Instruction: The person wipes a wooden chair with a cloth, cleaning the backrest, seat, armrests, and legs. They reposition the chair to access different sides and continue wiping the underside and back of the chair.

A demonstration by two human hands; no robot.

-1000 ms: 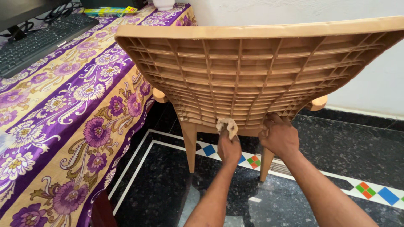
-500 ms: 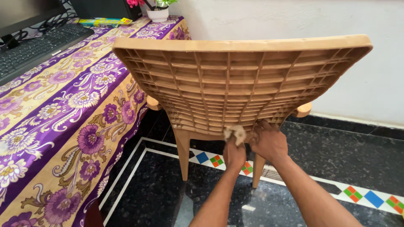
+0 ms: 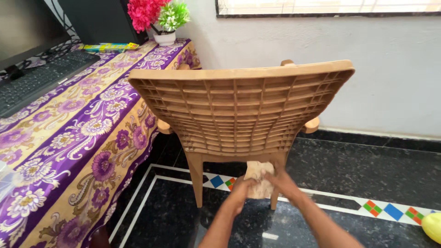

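- We see a room with a white wall (image 3: 390, 78) and a dark polished floor (image 3: 367, 170) that has a white border line with small coloured diamonds.
- On the left stands a table under a purple and yellow flowered cloth (image 3: 78, 133); its edge runs close beside the chair's left side, so little room is open there.
- On the table we see a black keyboard (image 3: 36, 80), a dark monitor (image 3: 23, 32) and, at the far end, a white pot with pink and green flowers (image 3: 156, 18).
- The tan plastic chair (image 3: 239, 110) stands with its ribbed back toward us; to its right the floor is open up to the wall.
- Both our hands are low, just under the bottom edge of the chair back, near the right rear leg.
- The left hand (image 3: 241, 188) grips the left side of a small beige cloth (image 3: 259, 179).
- The right hand (image 3: 278, 179) pinches the right side of the cloth, so the cloth hangs between the two hands, in front of the chair leg.
- A yellow round thing (image 3: 432, 226) lies at the right lower edge of the view.
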